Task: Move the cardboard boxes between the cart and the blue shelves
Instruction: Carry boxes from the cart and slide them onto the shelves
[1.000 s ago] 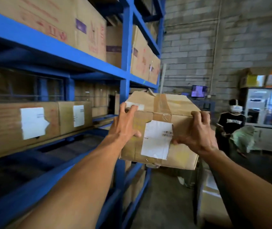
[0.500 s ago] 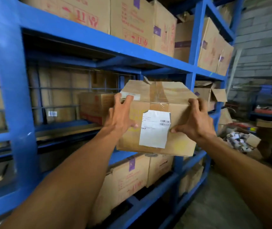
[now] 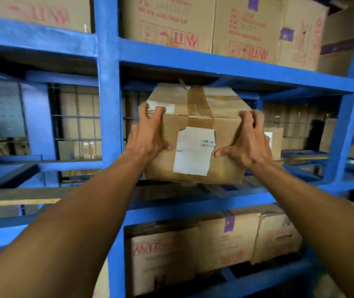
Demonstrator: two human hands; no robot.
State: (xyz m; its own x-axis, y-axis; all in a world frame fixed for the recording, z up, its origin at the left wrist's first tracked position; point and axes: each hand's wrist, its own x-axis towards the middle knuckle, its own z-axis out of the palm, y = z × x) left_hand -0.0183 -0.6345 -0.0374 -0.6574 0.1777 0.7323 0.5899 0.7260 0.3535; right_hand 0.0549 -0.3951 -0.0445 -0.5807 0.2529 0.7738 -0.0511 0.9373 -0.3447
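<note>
One cardboard box, long axis sideways, label facing viewer

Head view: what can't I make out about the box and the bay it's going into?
All in the head view:
- brown taped cardboard box: underside and back, hidden by its own front; resting or lifted, cannot tell.
- white paper label: print too small and blurred.
- blue metal shelf bay floor behind the box: hidden by it.
- left hand and right hand: palms hidden behind their backs.
- Cart: outside the frame.
</note>
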